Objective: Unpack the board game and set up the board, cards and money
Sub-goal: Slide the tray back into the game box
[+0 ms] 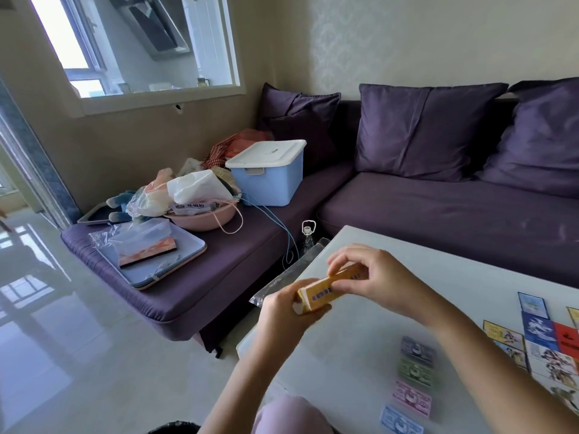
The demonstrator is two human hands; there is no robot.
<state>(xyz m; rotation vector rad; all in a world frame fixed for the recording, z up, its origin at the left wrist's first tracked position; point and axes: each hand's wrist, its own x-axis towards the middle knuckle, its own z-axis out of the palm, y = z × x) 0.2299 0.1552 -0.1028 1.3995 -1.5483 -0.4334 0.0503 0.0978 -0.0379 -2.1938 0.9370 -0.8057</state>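
Observation:
A yellow stack of cards or money [326, 291] is held above the left corner of the white table [360, 324]. My left hand [285, 311] grips its near end from below. My right hand [366, 274] pinches its far end from above. Several small stacks of play money [415, 375], purple, green, pink and blue, lie in a column on the table. The game board [551, 346] with colourful squares lies at the table's right edge, partly out of frame.
A clear plastic wrapper [282, 281] hangs off the table's left corner. A purple sofa [438, 208] wraps around the table, carrying a blue storage box [269, 177], a pink basin [200, 217] with bags, and a tray [150, 261]. A glossy floor lies to the left.

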